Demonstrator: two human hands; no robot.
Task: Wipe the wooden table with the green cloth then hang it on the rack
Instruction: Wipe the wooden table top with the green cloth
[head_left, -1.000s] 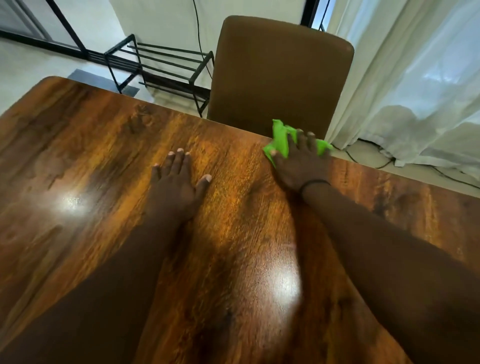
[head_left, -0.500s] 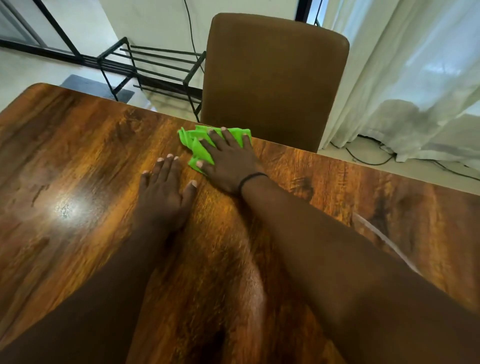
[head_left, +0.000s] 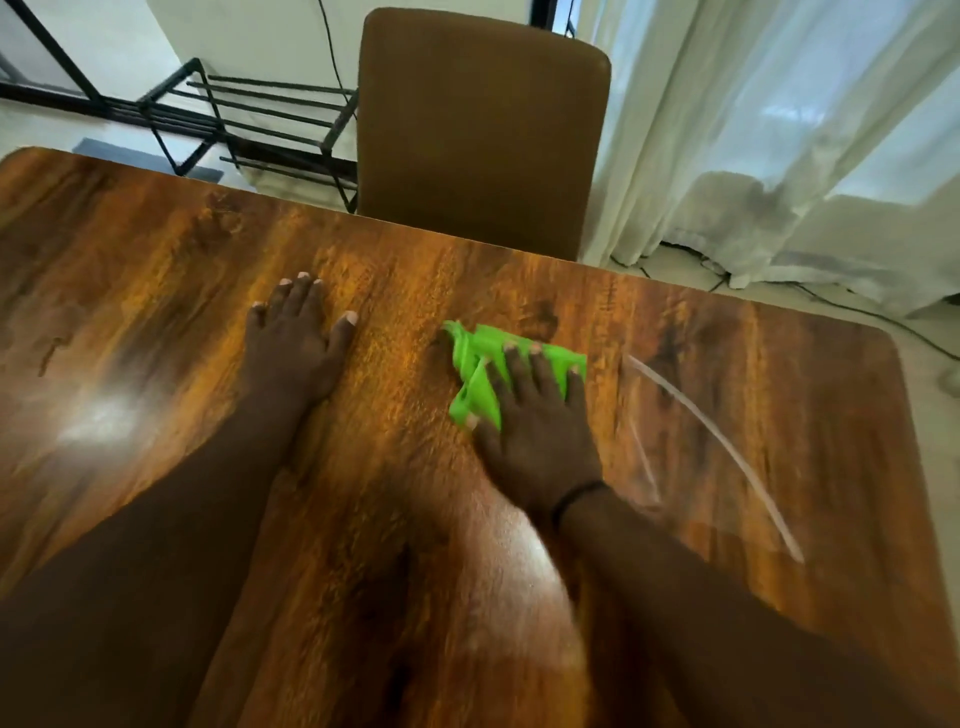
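While the wiping goes on: the green cloth (head_left: 480, 374) is pressed to the wooden table (head_left: 156, 291) under the right hand (head_left: 535, 421), right of centre and nearer the far edge
Grip on cloth: fingers are laid straight and spread across it, palm down; nothing is pinched or curled round
Cloth relative to hand: it is bunched ahead and to the left of the palm, its long axis running from near-left to far-right
Nearer hand: the right, already on it; the left hand (head_left: 296, 343) is rested flat on bare wood, fingers together, well apart
Arm pose: the right forearm is reached forward from the near right
Rack (head_left: 249, 111): seen beyond the far edge, to the left of the chair (head_left: 483, 130); a leftward carry is judged likely once wiping is done
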